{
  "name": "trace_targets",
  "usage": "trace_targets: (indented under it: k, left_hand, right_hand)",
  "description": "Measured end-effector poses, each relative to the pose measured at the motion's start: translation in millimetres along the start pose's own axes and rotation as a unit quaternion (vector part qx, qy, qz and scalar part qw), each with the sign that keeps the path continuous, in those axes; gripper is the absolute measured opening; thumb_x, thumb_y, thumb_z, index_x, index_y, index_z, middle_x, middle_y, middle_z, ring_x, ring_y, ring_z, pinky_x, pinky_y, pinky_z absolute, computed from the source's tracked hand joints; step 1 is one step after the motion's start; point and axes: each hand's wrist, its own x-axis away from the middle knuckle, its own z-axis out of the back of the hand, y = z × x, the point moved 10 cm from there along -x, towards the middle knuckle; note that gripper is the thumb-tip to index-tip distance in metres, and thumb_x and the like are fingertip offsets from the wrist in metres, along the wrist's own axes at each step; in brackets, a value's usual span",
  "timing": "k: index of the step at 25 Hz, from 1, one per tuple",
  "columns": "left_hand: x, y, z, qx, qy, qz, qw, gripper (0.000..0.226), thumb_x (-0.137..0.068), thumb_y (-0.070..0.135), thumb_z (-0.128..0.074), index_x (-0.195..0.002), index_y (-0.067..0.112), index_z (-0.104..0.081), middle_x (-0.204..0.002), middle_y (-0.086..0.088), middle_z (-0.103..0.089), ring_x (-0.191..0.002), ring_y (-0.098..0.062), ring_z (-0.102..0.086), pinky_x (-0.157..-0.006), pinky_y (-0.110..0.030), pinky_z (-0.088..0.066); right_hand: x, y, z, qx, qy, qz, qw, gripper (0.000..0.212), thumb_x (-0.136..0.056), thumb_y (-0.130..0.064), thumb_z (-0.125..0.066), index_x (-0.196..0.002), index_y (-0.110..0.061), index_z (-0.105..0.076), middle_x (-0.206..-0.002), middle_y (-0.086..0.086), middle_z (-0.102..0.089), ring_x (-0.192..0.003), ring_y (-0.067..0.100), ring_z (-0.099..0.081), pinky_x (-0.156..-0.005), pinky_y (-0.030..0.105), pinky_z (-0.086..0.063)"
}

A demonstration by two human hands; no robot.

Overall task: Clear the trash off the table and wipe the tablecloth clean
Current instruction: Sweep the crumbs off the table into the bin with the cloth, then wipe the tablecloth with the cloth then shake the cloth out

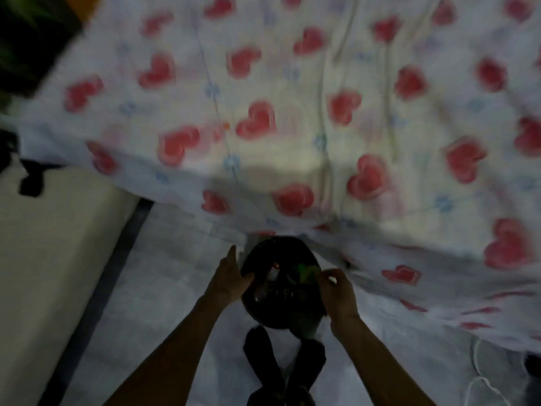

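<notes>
A white tablecloth [292, 118] with red hearts and small blue flowers covers the table and hangs over its near edge. Just below that edge a black trash bag [275, 309] sits on the floor, open at the top. Inside it I see trash: something green [307, 272], a bit of red and some clear plastic. My left hand [229, 276] grips the bag's left rim. My right hand [336, 288] pinches the right rim beside the green piece. The picture is blurred and dim.
Two feet in dark socks [284, 367] stand on the pale tiled floor below the bag. A cream bench or ledge [52, 244] runs along the left. A white cord [483, 379] lies on the floor at the lower right. A dark object [29, 33] fills the top left corner.
</notes>
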Motion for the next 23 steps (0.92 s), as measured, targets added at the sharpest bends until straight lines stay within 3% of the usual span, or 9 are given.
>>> trace_targets:
  k: [3, 5, 7, 10, 14, 16, 19, 23]
  left_hand:
    - [58, 67, 63, -0.022, 0.027, -0.069, 0.997, 0.103, -0.089, 0.042, -0.074, -0.163, 0.017, -0.006, -0.162, 0.002, -0.026, -0.144, -0.016, -0.036, -0.113, -0.026, -0.032]
    - [92, 98, 100, -0.064, 0.043, -0.085, 0.993, 0.115, -0.076, 0.060, -0.069, -0.164, 0.022, -0.006, -0.161, 0.000, -0.032, -0.143, -0.021, -0.041, -0.113, -0.031, -0.036]
    - [118, 120, 130, -0.105, 0.046, -0.079, 0.990, 0.118, -0.070, 0.064, -0.063, -0.164, 0.021, -0.005, -0.158, -0.001, -0.037, -0.144, -0.026, -0.043, -0.114, -0.038, -0.040]
    - [126, 138, 154, -0.151, 0.029, -0.076, 0.985, 0.112, -0.059, 0.071, -0.053, -0.154, 0.017, -0.030, -0.148, -0.009, -0.052, -0.134, -0.030, -0.053, -0.109, -0.045, -0.047]
    - [161, 181, 188, -0.217, 0.042, -0.062, 0.973, 0.090, -0.078, 0.061, -0.063, -0.150, 0.014, -0.035, -0.151, -0.013, -0.047, -0.134, -0.031, -0.051, -0.110, -0.043, -0.045]
    - [182, 212, 210, -0.228, 0.082, -0.074, 0.967, 0.091, -0.077, 0.060, -0.064, -0.150, 0.015, -0.035, -0.151, -0.014, -0.048, -0.133, -0.033, -0.051, -0.109, -0.047, -0.045]
    - [184, 244, 237, -0.261, 0.129, -0.093, 0.952, 0.084, -0.088, 0.059, -0.061, -0.154, 0.017, -0.030, -0.152, -0.014, -0.045, -0.135, -0.036, -0.049, -0.109, -0.051, -0.044]
    - [169, 263, 252, -0.254, 0.150, -0.111, 0.949, 0.085, -0.086, 0.064, -0.059, -0.153, 0.018, -0.032, -0.150, -0.015, -0.047, -0.131, -0.037, -0.052, -0.107, -0.052, -0.046]
  right_hand:
    - [72, -75, 36, -0.001, -0.014, 0.057, 0.998, 0.009, -0.097, -0.030, -0.060, -0.097, -0.021, -0.062, -0.091, 0.005, -0.068, -0.086, 0.028, -0.067, -0.076, 0.044, -0.057]
    - [114, -127, 57, 0.028, -0.008, 0.118, 0.993, 0.009, -0.098, -0.026, -0.059, -0.096, -0.017, -0.059, -0.088, 0.004, -0.066, -0.084, 0.025, -0.066, -0.076, 0.042, -0.056]
    - [154, -183, 77, 0.054, 0.003, 0.179, 0.982, 0.013, -0.099, -0.026, -0.058, -0.095, -0.014, -0.057, -0.085, 0.003, -0.064, -0.080, 0.022, -0.064, -0.073, 0.040, -0.056]
    - [200, -256, 99, 0.046, 0.003, 0.235, 0.971, 0.017, -0.099, -0.030, -0.059, -0.095, -0.014, -0.057, -0.087, 0.002, -0.065, -0.080, 0.019, -0.062, -0.073, 0.038, -0.052]
    - [237, -330, 122, 0.041, 0.011, 0.288, 0.957, 0.014, -0.099, -0.030, -0.058, -0.099, -0.017, -0.055, -0.089, -0.004, -0.060, -0.074, 0.006, -0.055, -0.061, 0.025, -0.042]
    - [248, -356, 131, 0.034, 0.009, 0.309, 0.950, 0.014, -0.100, -0.030, -0.056, -0.103, -0.017, -0.056, -0.090, -0.006, -0.059, -0.076, 0.002, -0.055, -0.061, 0.024, -0.043]
    - [253, -386, 138, 0.035, 0.014, 0.330, 0.943, 0.016, -0.101, -0.030, -0.055, -0.106, -0.015, -0.056, -0.096, -0.003, -0.060, -0.082, 0.012, -0.056, -0.065, 0.029, -0.041]
    - [248, -414, 131, 0.047, 0.015, 0.353, 0.934, 0.015, -0.102, -0.030, -0.054, -0.107, -0.016, -0.056, -0.096, -0.003, -0.060, -0.074, 0.000, -0.051, -0.056, 0.016, -0.036]
